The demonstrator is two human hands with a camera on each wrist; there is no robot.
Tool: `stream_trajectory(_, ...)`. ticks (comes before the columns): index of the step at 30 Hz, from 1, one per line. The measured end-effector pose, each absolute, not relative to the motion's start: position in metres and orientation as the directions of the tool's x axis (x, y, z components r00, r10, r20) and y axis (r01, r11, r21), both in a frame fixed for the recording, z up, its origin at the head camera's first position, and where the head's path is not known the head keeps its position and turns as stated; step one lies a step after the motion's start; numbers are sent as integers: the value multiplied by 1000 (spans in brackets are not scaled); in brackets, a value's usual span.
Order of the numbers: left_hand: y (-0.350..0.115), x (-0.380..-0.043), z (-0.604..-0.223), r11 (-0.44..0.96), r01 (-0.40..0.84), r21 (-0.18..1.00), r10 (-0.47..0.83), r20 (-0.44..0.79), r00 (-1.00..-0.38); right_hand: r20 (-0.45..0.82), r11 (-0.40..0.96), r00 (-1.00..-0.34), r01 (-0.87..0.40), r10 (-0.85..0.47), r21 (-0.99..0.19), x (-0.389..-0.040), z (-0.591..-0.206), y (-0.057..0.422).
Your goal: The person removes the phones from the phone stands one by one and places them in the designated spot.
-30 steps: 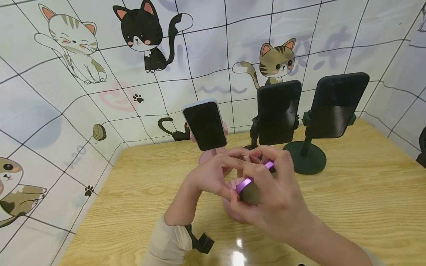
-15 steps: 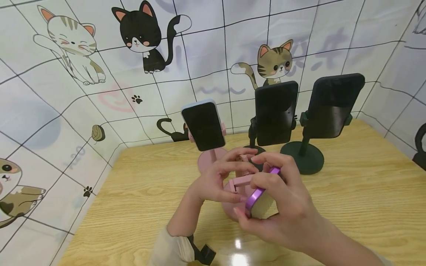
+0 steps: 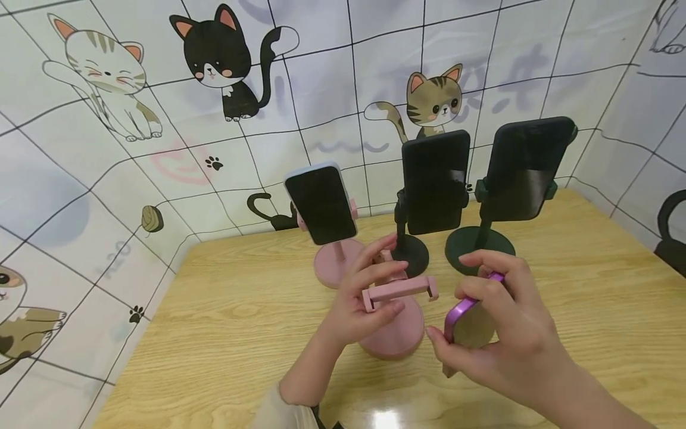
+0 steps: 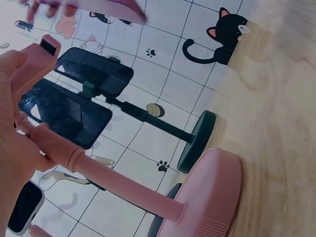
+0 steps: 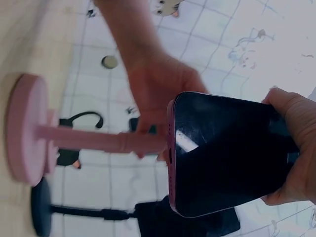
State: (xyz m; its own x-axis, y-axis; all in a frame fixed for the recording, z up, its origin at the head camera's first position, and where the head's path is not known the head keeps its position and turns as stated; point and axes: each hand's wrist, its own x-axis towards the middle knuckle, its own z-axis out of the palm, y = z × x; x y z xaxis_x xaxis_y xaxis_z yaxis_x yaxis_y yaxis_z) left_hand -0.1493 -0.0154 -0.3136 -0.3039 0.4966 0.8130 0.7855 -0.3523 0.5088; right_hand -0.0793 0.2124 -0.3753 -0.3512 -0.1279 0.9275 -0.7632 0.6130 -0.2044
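A pink phone stand (image 3: pixel 393 333) is upright on the table in the head view, its clamp (image 3: pixel 402 289) holding no phone. My left hand (image 3: pixel 345 313) grips the clamp's left end, thumb below and fingers reaching over it. In the left wrist view the stand's ribbed stem (image 4: pixel 126 185) runs from that hand to the round base. My right hand (image 3: pixel 517 336) holds a purple-edged phone (image 3: pixel 462 313), off the table and to the right of the clamp. The right wrist view shows this phone's dark screen (image 5: pixel 227 153), pinched between thumb and fingers at one end.
Behind the hands stand a pale blue phone (image 3: pixel 324 205) on a pink stand, a dark phone (image 3: pixel 436 182) on a black stand and another dark phone (image 3: pixel 527 170) on a green stand. A cat-print sheet (image 3: pixel 321 89) rises behind the wooden table (image 3: pixel 225 333).
My right hand has drawn the purple phone away from the clamp, to the right. The clamp now shows in full, and my left hand stays at the stand.
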Motion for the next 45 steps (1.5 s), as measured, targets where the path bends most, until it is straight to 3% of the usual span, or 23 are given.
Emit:
stream_trajectory(4, -14, -147, -316, -338, 805, 487, 455, 834, -313, 871, 759, -474, -613, -131, -220, -54, -315, 196)
stream_trajectory(7, -13, -146, -317, -315, 813, 491, 441, 834, -332, 823, 852, -556, -483, -119, -203, -45, -291, 189)
stream_trajectory(12, -12, -144, -317, -250, 833, 494, 417, 831, -368, 737, 887, -671, -385, -81, -253, -48, -291, 194)
stream_trajectory(18, -11, -145, -314, -204, 861, 467, 416, 837, -355, 643, 891, -766, -312, -29, -331, -52, -303, 202)
stream_trajectory(27, -16, -142, -310, -214, 865, 453, 441, 835, -328, 493, 900, -870, -191, 31, -393, -54, -312, 202)
stream_trajectory(35, -34, -138, -299, -265, 854, 447, 420, 851, -314, 456, 910, -890, -179, 13, -375, -60, -323, 207)
stream_trajectory(45, -79, -141, -290, -276, 834, 479, 349, 858, -377, 301, 903, -953, -110, 23, -416, -64, -330, 211)
